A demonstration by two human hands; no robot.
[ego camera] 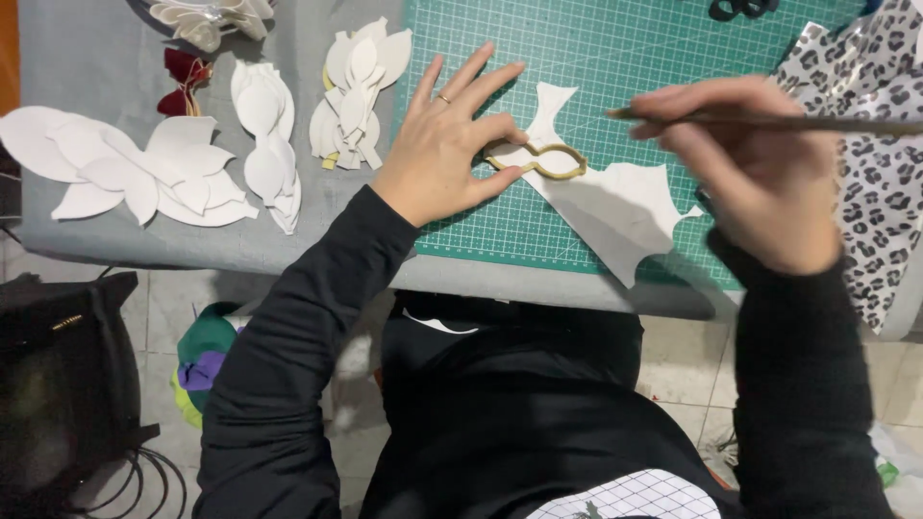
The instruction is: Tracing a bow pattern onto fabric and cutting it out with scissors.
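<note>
My left hand (444,144) lies flat with fingers spread on a green cutting mat (615,48). Its thumb and forefinger press a yellow outline template (538,160) onto a white sheet (625,207) with cut, wavy edges. My right hand (760,178) hovers over the sheet's right side and grips a thin dark stick (808,122), held level and pointing left toward the template.
White petal-shaped cutouts lie on the grey table: a large pile (125,168) at left, a narrow stack (267,135), and another stack (356,91). Leopard-print fabric (880,173) covers the right edge. A dark red piece (183,82) sits at back left; a black bag (67,384) is on the floor.
</note>
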